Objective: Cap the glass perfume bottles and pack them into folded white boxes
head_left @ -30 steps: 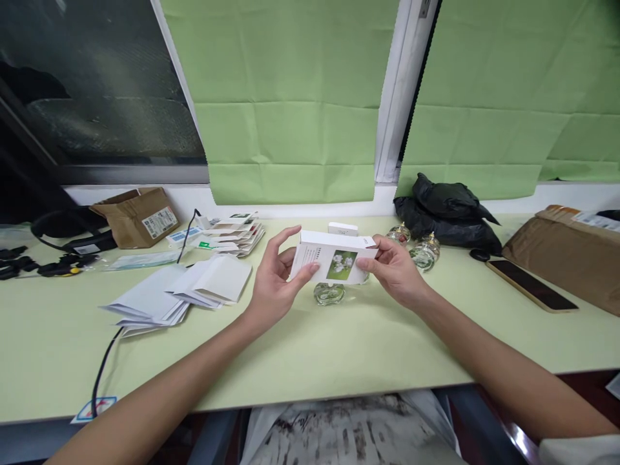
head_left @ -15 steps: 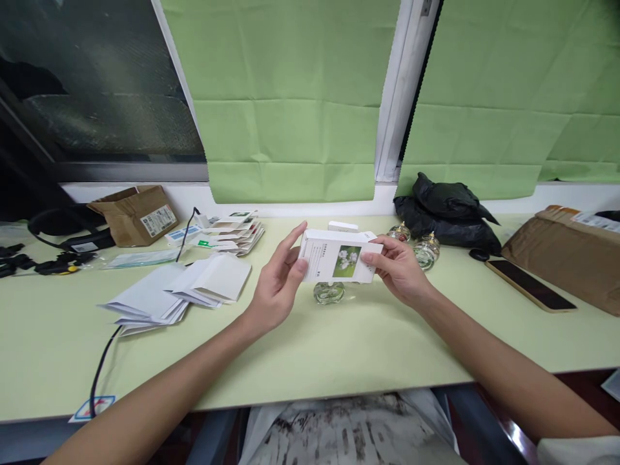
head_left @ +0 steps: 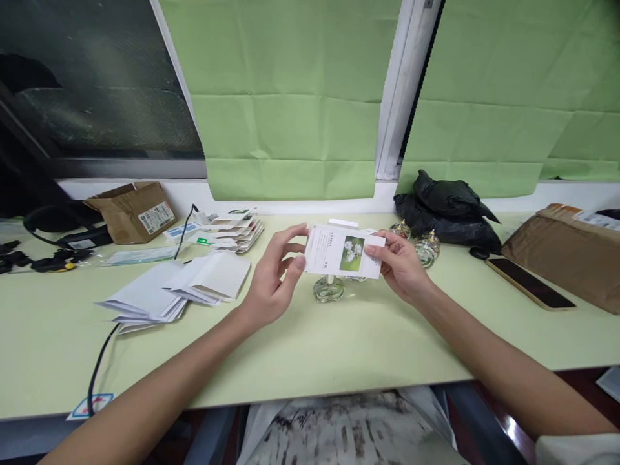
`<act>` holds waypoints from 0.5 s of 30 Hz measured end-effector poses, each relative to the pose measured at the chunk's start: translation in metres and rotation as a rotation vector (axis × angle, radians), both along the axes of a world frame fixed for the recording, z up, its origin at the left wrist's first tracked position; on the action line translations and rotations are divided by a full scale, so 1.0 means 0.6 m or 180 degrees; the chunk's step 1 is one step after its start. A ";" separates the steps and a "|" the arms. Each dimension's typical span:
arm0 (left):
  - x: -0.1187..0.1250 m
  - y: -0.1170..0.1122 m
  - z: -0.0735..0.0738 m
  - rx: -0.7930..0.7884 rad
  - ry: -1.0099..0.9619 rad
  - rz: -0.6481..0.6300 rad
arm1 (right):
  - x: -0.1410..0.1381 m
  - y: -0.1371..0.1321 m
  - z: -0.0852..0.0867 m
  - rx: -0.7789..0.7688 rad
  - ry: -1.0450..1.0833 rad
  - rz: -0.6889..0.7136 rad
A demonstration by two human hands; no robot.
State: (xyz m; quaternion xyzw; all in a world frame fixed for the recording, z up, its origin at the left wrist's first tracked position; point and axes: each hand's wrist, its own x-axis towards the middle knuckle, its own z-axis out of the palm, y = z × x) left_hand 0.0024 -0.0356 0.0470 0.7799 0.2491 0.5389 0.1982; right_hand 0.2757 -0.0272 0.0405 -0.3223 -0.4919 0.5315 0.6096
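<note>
I hold a small white box with a flower picture point(head_left: 345, 252) above the pale green table point(head_left: 310, 349). My right hand point(head_left: 401, 267) grips its right end with thumb and fingers. My left hand point(head_left: 274, 279) is at the box's left end, fingers curled and touching the edge. A small round glass bottle point(head_left: 329, 290) stands on the table right below the box. Two more glass bottles point(head_left: 420, 248) stand behind my right hand.
A pile of folded white cards point(head_left: 177, 290) lies to the left, with printed flat boxes point(head_left: 231, 230) behind it. A black cable point(head_left: 101, 361) runs off the front edge. A brown carton point(head_left: 136, 212), black bag point(head_left: 445, 213), phone point(head_left: 529, 285) and brown parcel point(head_left: 566, 253) sit around.
The box has turned so its printed face points more towards me and now looks flat. My left hand's grip has loosened to a fingertip touch at the left edge.
</note>
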 end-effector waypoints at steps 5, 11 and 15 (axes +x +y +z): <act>-0.010 0.000 0.009 0.0314 0.0437 -0.0324 | 0.006 0.002 0.005 -0.0225 0.0016 0.0297; 0.000 -0.008 0.003 0.0264 0.0303 -0.0431 | 0.010 0.001 0.005 -0.0329 -0.0043 0.0603; 0.002 -0.013 0.002 0.0452 0.0456 -0.0388 | 0.014 0.001 0.003 -0.0429 -0.0009 0.0803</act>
